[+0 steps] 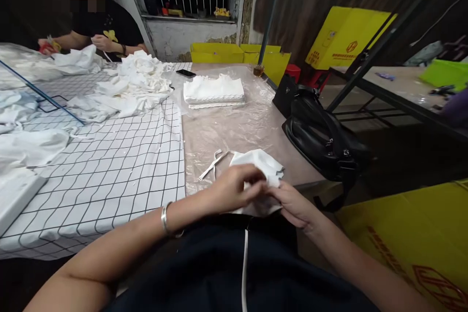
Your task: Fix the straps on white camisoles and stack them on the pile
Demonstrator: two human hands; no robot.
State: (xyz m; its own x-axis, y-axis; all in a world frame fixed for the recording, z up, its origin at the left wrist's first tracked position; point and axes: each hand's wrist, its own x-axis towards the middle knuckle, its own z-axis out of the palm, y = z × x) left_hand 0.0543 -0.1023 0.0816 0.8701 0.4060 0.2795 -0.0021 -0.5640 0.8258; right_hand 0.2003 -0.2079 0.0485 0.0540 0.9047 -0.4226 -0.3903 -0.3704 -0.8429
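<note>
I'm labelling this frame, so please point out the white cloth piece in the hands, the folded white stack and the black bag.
white cloth piece [261,162]: head view, its upper bare part.
folded white stack [214,90]: head view, top face.
black bag [318,139]: head view, its middle.

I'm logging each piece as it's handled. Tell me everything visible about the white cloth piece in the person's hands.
The white cloth piece looks like soft, thin fabric, crumpled and partly folded. It rests at the table's near edge on clear plastic sheeting. The left hand pinches it from above; the right hand holds its lower edge. A narrow white strip lies beside it.
</note>
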